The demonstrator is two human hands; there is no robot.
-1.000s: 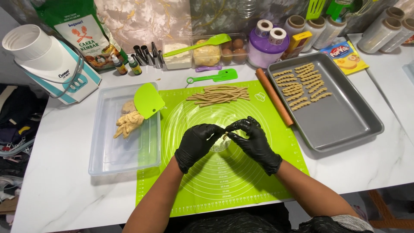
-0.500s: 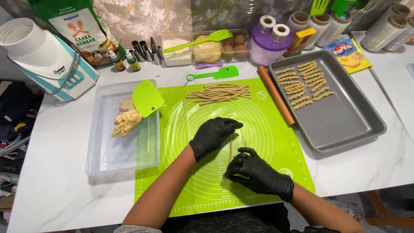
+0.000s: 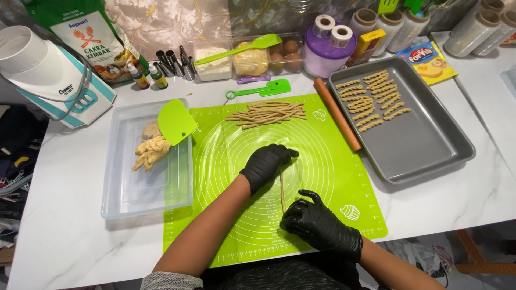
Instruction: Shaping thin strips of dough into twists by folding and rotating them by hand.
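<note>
The person wore 2 black gloves, thin and a little shiny, one on the left hand (image 3: pixel 266 165) and one on the right hand (image 3: pixel 317 224). Each glove ended at the wrist. The forearms were bare. Near the left elbow, a grey knitted sleeve edge showed.

dough strip (image 3: pixel 281 185) | thin, tan, straight | lying on mat

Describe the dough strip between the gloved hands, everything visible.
The dough strip is a thin, pale tan rope, soft-looking and roughly straight. It lies flat on the green silicone mat, running away from the person. The left hand rests on its far end, the right hand on its near end, both in black gloves.
</note>
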